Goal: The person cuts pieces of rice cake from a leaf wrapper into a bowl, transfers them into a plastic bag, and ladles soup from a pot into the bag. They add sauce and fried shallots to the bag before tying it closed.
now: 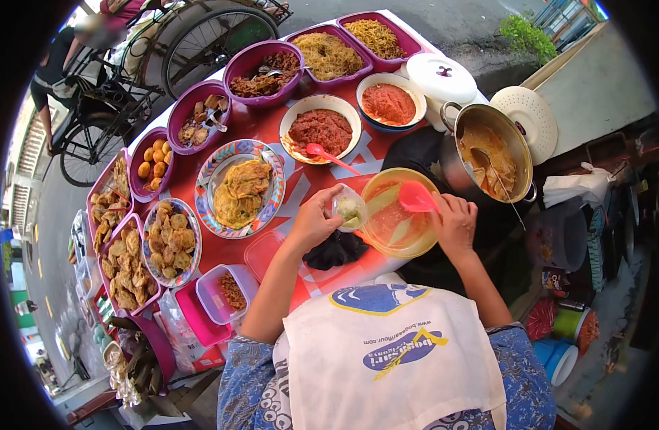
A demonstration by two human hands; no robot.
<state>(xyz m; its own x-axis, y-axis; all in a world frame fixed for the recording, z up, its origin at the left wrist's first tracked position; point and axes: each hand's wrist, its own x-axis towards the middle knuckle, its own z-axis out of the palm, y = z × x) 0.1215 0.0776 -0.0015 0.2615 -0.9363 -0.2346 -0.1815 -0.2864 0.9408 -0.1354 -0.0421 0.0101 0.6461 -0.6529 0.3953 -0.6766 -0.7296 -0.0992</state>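
Observation:
My left hand (316,221) pinches a small clear plastic bag (349,208) with pale green contents, held open at the left rim of a yellowish bowl (395,241). My right hand (456,223) grips the handle of a pink ladle (415,196), its head over that bowl. Thin reddish-orange liquid lies in the bowl. Just beyond stand a white bowl of dark red sambal (319,132) with a pink spoon (333,158) in it, and a bowl of brighter red sauce (389,104). Under my left hand is a black plastic bag (337,251).
Purple tubs of noodles (331,56) and other dishes line the table's far and left edges. A patterned plate of omelettes (241,189) sits left. To the right stands a steel pot (489,154) with a ladle in it. A person on a cycle cart (93,93) is on the street.

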